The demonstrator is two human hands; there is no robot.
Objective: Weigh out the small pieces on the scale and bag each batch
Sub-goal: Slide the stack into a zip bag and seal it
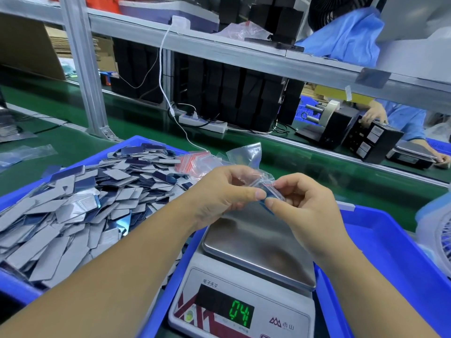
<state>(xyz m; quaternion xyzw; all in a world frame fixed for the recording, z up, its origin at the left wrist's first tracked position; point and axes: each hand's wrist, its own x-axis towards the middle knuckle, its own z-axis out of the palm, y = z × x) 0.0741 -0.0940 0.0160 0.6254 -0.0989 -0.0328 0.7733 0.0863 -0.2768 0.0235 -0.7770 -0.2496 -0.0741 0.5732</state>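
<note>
Left hand (pixel 227 191) & right hand (pixel 300 201) both pinch small bag (pixel 264 189) above scale (pixel 258 250); thin, slippery plastic, prob. best held at zip edge.

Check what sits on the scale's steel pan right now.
The visible steel pan carries nothing; both hands pinch a small bag above it. The pan's far edge is hidden behind the hands.
</note>
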